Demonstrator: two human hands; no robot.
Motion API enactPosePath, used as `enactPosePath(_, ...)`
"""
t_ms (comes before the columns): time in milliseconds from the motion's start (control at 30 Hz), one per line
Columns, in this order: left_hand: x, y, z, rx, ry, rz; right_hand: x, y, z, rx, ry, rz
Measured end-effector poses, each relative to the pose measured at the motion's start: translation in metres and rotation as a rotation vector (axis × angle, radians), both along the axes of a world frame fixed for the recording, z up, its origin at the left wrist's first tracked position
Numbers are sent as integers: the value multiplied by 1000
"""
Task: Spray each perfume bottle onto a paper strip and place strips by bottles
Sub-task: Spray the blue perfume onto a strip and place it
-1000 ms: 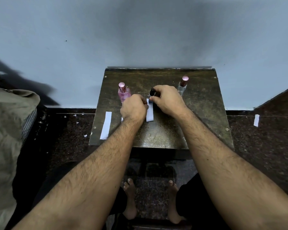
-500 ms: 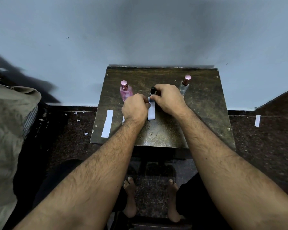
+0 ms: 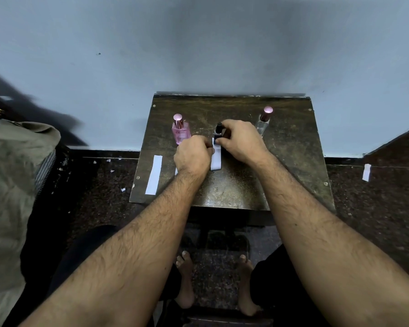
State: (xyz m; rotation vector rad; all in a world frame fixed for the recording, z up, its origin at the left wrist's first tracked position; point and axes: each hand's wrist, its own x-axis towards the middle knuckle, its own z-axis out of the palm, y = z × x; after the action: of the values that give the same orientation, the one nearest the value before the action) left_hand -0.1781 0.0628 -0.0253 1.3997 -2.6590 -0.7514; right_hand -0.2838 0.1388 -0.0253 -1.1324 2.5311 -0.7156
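Head view: at desk (image 3: pixel 281 161) centre, right hand (image 3: pixel 240 142) grips the dark bottle (image 3: pixel 218 132); left hand (image 3: pixel 194 156) pinches the paper strip (image 3: pixel 215 161). Best aim the nozzle squarely at the strip, pressing briefly.

Both forearms extended forward; left hand (image 3: pixel 193 156) fist-curled, right hand (image 3: pixel 240 140) fingers curled.

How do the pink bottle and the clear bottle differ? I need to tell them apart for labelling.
The pink bottle stands on the table's left, its glass tinted pink; the clear bottle stands on the right, colourless and partly behind the right hand. Both stand upright with pink caps.
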Motion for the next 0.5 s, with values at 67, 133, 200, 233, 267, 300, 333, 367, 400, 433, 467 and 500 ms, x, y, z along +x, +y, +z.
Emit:
enactPosePath(67, 0, 0, 0, -2, 3, -1, 0, 0, -1, 3, -4, -3)
enactPosePath(133, 1, 0, -1, -2, 5, -2, 0, 0, -1, 0, -11, -10)
enactPosePath(200, 1, 0, -1, -2, 7, -3, 0, 0, -2, -12, -28, -19)
enactPosePath(233, 1, 0, 0, -4, 6, -4, 0, 0, -2, -21, -41, -25)
enactPosePath(267, 1, 0, 0, -6, 5, -6, 0, 0, -1, -30, -49, -29)
enactPosePath(300, 1, 0, -1, -8, 5, -9, -1, 0, -2, -33, -52, -29)
enactPosePath(333, 1, 0, -1, -8, 7, -11, -1, -1, -2, -33, -50, -26)
enactPosePath(367, 1, 0, -1, -7, 9, -11, 0, -1, -2, -30, -47, -24)
enactPosePath(400, 1, 0, 0, -5, 9, -11, 0, -2, -3, -30, -46, -24)
enactPosePath(433, 1, 0, -1, -4, 9, -12, 1, -2, -3, -31, -46, -26)
enactPosePath(467, 1, 0, -1, -3, 10, -13, 1, -3, -3, -34, -44, -26)
enactPosePath(500, 1, -1, -1, -4, 11, -14, 1, -3, -3, -36, -43, -25)
